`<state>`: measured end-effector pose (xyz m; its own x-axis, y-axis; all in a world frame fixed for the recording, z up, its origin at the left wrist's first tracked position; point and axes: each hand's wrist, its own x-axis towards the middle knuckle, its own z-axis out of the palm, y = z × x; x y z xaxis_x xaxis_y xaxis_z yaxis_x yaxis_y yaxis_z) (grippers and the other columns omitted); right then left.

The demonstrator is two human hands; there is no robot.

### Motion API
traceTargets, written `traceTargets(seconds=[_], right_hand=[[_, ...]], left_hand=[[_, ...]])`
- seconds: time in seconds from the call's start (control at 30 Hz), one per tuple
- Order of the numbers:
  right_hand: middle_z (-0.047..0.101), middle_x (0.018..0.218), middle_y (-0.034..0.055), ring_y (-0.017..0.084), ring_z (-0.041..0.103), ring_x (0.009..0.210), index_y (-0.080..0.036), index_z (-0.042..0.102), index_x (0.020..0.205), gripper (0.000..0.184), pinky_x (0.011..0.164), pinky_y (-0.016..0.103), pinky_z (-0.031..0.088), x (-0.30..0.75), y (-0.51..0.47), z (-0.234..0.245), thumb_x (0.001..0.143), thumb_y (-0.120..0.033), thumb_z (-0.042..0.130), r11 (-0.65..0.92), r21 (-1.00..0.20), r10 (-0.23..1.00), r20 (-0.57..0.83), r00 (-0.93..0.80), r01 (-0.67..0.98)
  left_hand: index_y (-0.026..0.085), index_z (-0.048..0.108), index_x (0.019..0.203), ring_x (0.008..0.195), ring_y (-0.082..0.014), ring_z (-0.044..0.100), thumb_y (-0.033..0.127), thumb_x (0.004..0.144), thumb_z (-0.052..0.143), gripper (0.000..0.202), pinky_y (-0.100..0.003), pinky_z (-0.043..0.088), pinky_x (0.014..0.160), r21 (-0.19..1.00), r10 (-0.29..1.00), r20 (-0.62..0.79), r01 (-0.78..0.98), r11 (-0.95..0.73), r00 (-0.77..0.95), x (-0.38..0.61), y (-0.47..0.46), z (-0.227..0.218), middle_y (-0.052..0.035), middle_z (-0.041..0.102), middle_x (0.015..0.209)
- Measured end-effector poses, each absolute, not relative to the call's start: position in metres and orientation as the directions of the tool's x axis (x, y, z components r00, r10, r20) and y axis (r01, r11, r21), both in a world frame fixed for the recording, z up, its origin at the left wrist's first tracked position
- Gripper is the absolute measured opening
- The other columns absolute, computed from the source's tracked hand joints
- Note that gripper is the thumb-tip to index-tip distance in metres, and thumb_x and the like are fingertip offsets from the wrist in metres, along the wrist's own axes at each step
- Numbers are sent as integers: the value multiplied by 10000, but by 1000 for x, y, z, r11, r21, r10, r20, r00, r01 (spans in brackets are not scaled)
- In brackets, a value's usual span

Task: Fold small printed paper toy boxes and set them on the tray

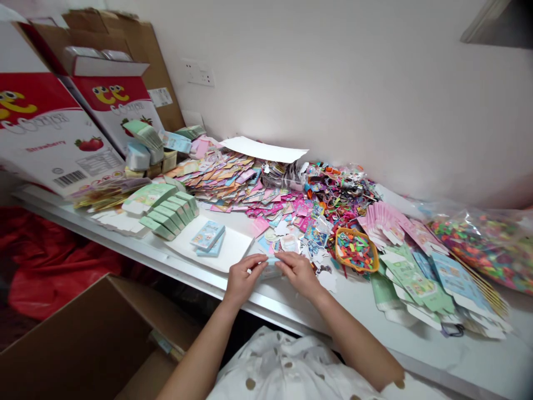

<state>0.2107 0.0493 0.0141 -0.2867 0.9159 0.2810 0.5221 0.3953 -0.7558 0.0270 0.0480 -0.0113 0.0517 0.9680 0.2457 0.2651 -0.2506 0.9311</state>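
Observation:
Between my two hands, just above the table's front edge, is a small light-blue box (271, 269), partly hidden by my fingers. My left hand (245, 278) pinches its left end, and my right hand (298, 273) pinches the other end. To the left, two blue printed boxes (209, 235) lie one on the other on a white sheet (237, 244). A row of green boxes (171, 214) sits beyond them. Right of my hands is a yellow basket (375, 261) holding small colourful pieces.
Piled paper cards (227, 175) and colourful trinkets (341, 186) run along the wall. Flattened green cartons (416, 280) and a clear bag of bright pieces (487, 244) are at right. Strawberry-printed boxes (50, 139) stand at left. An open cardboard box (83, 339) sits below the table edge.

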Motion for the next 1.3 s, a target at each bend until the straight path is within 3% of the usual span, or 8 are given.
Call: traceTargets(seconds=[0.3,0.6,0.73,0.83,0.97,1.1,1.17,1.3], right_hand=[[665,988,65,183,597,953,-258,659,1085,270,859,331,471,215,44,5,896,-277,468,423,-714,904,292,-312,558],[579,1158,134,215,552,1071,-216,562,1226,347,898,358,469,226,31,-24,900,-281,464,583,-573,812,433,-391,575],[585,1179,120,237,568,1020,-250,620,1155,309,905,409,449,223,27,-32,896,-276,453,520,-600,853,406,-329,607],[616,1114,95,222,573,991,-256,647,1108,299,890,379,454,224,33,-25,872,-323,477,431,-727,902,362,-234,535],[640,739,57,180,594,670,-197,669,995,355,678,333,505,232,50,-10,811,-465,526,19,-985,984,49,173,174],[531,496,1,127,485,441,-156,633,717,373,514,290,461,221,51,-16,724,-528,601,-321,-911,936,-347,59,-261],[542,487,12,127,486,431,-159,611,642,373,504,284,447,212,44,-24,747,-515,575,-384,-904,923,-379,-60,-189],[617,561,44,165,570,555,-169,634,604,330,590,281,440,221,48,-20,831,-360,488,-136,-881,979,-191,-77,453]], left_hand=[[218,696,923,950,-183,638,323,838,538,208,-320,498,874,825,927,342,424,-374,153,30,46,-13,-44,702,967],[231,665,1034,947,-188,633,227,848,525,233,-335,501,823,537,751,597,555,-635,281,26,36,-34,-85,661,1103],[252,683,983,936,-183,626,238,848,515,216,-340,494,836,604,783,578,524,-600,231,28,34,-36,-76,664,1082],[244,672,1009,1014,-197,602,267,852,503,232,-345,466,898,741,856,481,432,-514,192,26,39,-35,-74,647,1117],[225,504,1241,1030,-197,596,326,869,455,388,-356,450,921,926,964,259,269,-267,66,20,51,-29,-86,594,1195],[196,326,1352,1228,-271,441,368,680,681,779,-436,347,1032,897,931,312,264,-354,190,37,54,-26,-129,441,1349],[178,264,1376,1254,-301,402,372,635,707,886,-459,324,1043,877,910,364,256,-407,198,52,52,-26,-156,401,1365],[148,280,1364,1196,-299,456,384,707,641,787,-437,368,1001,849,927,334,373,-374,169,64,54,-26,-166,466,1277]])
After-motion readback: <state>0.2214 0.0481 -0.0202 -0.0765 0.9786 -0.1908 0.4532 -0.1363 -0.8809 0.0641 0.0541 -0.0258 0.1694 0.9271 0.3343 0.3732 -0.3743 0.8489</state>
